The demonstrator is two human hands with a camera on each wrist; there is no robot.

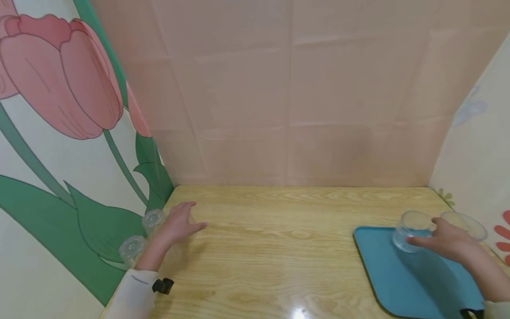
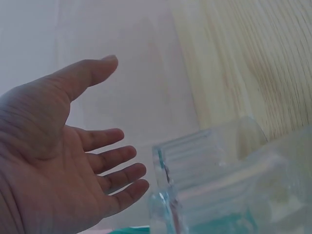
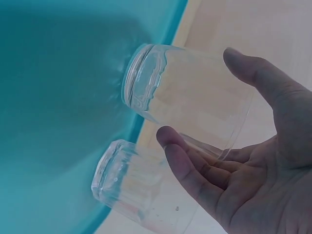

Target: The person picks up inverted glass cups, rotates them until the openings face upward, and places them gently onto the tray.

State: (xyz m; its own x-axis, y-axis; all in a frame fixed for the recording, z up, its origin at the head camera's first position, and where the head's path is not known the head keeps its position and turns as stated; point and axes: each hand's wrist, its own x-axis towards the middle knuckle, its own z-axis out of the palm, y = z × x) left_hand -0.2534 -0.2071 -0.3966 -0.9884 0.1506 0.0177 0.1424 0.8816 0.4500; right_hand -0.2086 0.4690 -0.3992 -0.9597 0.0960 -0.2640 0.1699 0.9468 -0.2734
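On the left, my left hand [image 1: 181, 223] hovers over the table with thumb and fingers spread, holding nothing. Beside and behind its wrist stand clear cups, one farther back [image 1: 153, 220] and one nearer [image 1: 132, 248], bases upward. The left wrist view has the empty palm [image 2: 58, 165] facing a clear cup [image 2: 209, 151]. My right hand [image 1: 450, 239] is at a clear cup [image 1: 410, 232] standing on the blue tray [image 1: 434, 288]. In the right wrist view the thumb and fingers lie loosely about this cup [image 3: 195, 97], spread apart. A second clear cup [image 3: 141, 185] stands close beside it.
The wood-grain table [image 1: 279, 248] ends at a pinkish-beige covered wall [image 1: 287, 97]. A wall with a tulip picture [image 1: 63, 75] borders the left side, a pale wall [image 1: 474, 155] the right. The tray lies at the table's right side.
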